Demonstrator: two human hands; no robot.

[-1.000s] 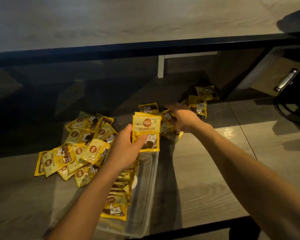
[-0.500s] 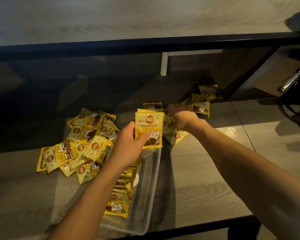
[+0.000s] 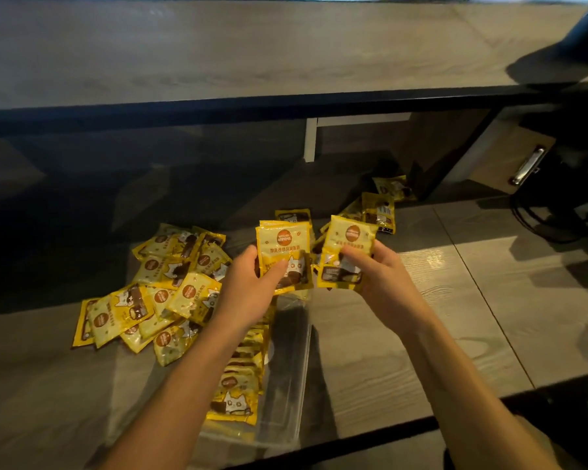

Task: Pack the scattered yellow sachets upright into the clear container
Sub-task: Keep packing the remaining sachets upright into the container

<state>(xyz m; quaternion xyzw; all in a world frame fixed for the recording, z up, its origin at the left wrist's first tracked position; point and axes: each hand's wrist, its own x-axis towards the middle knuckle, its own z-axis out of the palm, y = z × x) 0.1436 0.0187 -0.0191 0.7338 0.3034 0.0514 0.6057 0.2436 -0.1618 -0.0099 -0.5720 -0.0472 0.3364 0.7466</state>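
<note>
My left hand [image 3: 252, 290] grips a small stack of yellow sachets [image 3: 284, 247] upright above the far end of the clear container [image 3: 292, 385]. My right hand [image 3: 377, 279] holds another yellow sachet [image 3: 348, 245] just to the right of that stack, a small gap between them. A row of sachets [image 3: 235, 391] stands packed along the container's left side; its right side is bare. A loose pile of sachets [image 3: 157, 290] lies left of the container. More sachets [image 3: 379, 208] lie farther back on the right.
Everything rests on a grey wood-grain shelf [image 3: 404, 351] with a black front edge. A dark overhanging tabletop edge [image 3: 286, 103] runs across above. A cabinet with a metal handle [image 3: 526, 167] stands at the far right, with black cables beside it.
My right hand picked up a sachet from the far group and brought it back toward the stack in my left hand. The left hand stayed over the container.
</note>
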